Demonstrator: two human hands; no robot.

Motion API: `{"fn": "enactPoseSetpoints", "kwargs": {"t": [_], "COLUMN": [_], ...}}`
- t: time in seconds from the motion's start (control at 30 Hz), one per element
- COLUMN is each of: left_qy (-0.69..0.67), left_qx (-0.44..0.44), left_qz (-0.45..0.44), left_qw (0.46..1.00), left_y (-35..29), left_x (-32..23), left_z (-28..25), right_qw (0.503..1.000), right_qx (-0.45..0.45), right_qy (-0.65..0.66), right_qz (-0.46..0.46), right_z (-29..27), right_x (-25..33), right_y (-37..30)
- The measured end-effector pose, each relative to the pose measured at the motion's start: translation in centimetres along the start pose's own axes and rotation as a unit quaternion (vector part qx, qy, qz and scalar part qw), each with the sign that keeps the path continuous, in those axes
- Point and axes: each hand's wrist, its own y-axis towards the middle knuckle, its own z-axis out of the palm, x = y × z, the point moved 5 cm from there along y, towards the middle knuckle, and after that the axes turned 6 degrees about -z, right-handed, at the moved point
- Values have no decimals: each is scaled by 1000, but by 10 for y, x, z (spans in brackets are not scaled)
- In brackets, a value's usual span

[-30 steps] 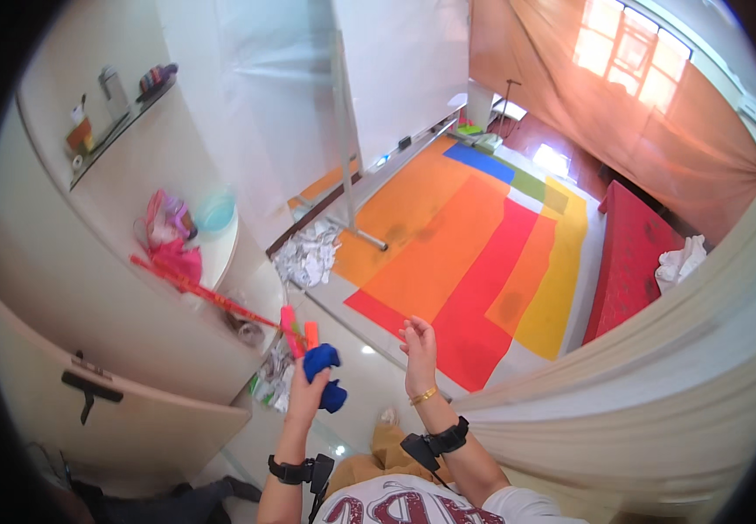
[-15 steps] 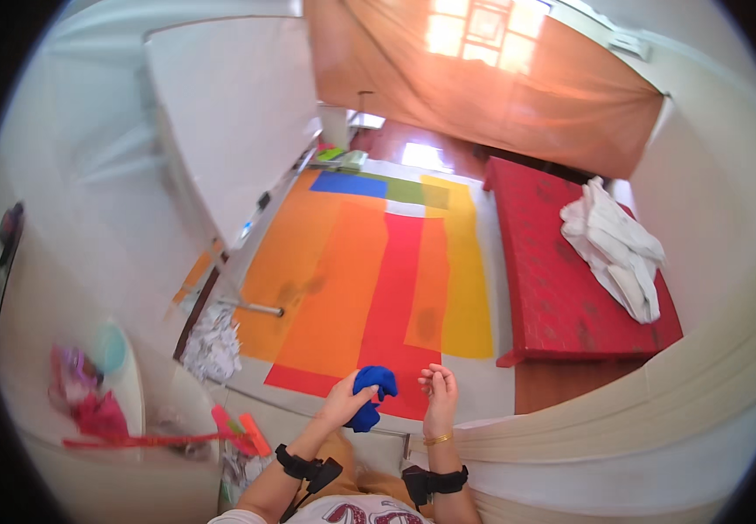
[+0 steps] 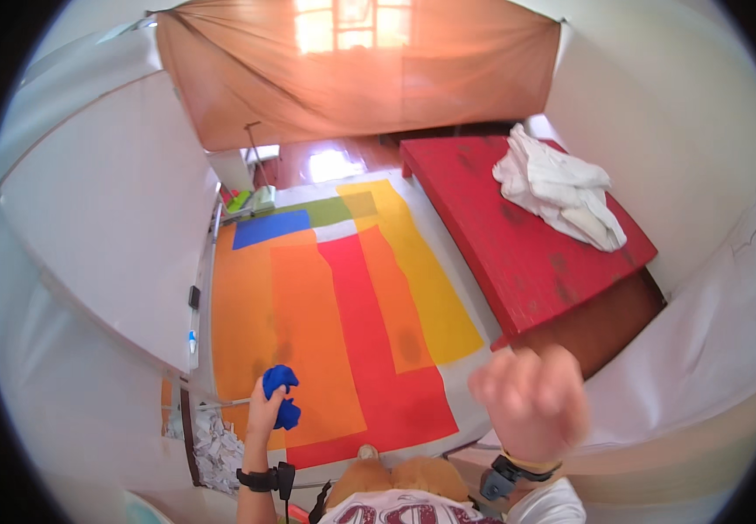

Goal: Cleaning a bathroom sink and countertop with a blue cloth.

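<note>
A crumpled blue cloth (image 3: 282, 397) is held in my left hand (image 3: 261, 412), whose fingers are closed on one side of it. The cloth hangs over the left part of the coloured floor mat (image 3: 308, 341). My right hand (image 3: 531, 402) is lifted on the right, near the front corner of the red table (image 3: 526, 262). Its fingers look bent, but they are smeared by motion, and nothing can be made out in them. Black bands with small devices sit on both my wrists.
Piled white cloth (image 3: 561, 188) lies on the red table at right. A large whiteboard (image 3: 116, 210) stands along the left side. Paper scraps (image 3: 218, 450) lie on the floor at lower left. An orange curtain (image 3: 352, 87) hangs across the far end.
I have moved forward onto the mat, with the view turned to the right. My hands have gone farther apart, and the right one has risen closer. The blue cloth stays in my left hand.
</note>
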Motion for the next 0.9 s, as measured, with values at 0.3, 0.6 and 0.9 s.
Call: {"fn": "enactPoseSetpoints", "kwargs": {"t": [0.3, 0.6, 0.9], "left_qy": [6, 54, 85], "left_qx": [87, 199, 300], "left_qz": [-25, -3, 8], "left_qw": [996, 978, 950], "left_y": [87, 184, 252], "left_x": [-15, -48, -125], "left_z": [78, 213, 351], "right_qw": [978, 987, 975], "right_qx": [157, 83, 161], "right_qy": [107, -15, -63], "right_qz": [-81, 138, -139], "right_z": [26, -63, -148], "right_x": [-3, 40, 59], "right_y": [69, 104, 167]}}
